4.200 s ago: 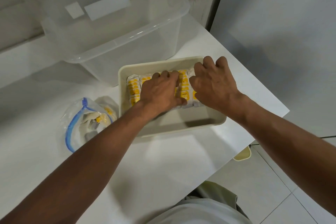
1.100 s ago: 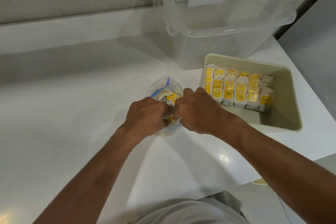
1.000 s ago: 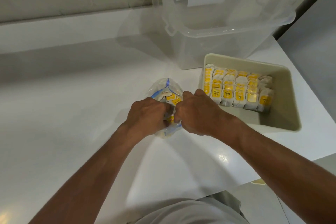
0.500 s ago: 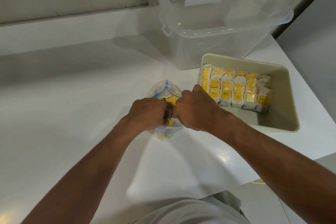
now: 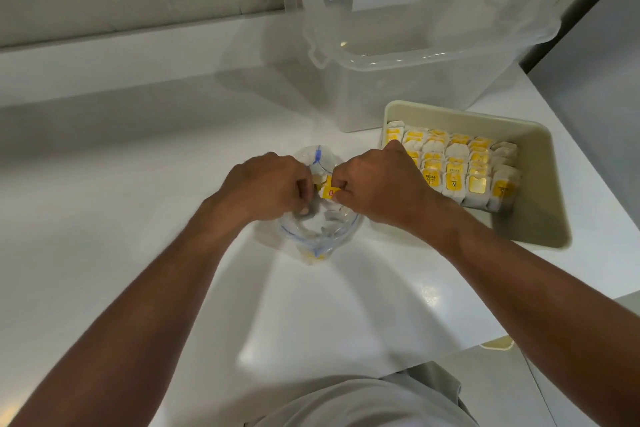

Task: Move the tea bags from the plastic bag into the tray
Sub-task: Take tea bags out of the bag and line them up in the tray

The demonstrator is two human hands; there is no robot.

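Note:
A clear plastic bag (image 5: 320, 236) with a blue zip line lies open on the white counter, with a few tea bags inside. My left hand (image 5: 266, 189) and my right hand (image 5: 377, 184) meet over its mouth, fingers curled. Between them I pinch a tea bag (image 5: 327, 191) with a yellow tag, just above the bag. To the right stands the beige tray (image 5: 540, 204). Rows of yellow-tagged tea bags (image 5: 460, 166) fill its far half.
A large clear storage box (image 5: 415, 45) stands behind the tray against the wall. The white counter (image 5: 138, 184) stretches left. Its right edge runs close beside the tray, with tiled floor below at the lower right.
Earlier both hands were pressing on the tea bags in the tray. They have since moved to the plastic bag, opened its mouth wider, and lifted a tea bag up out of it.

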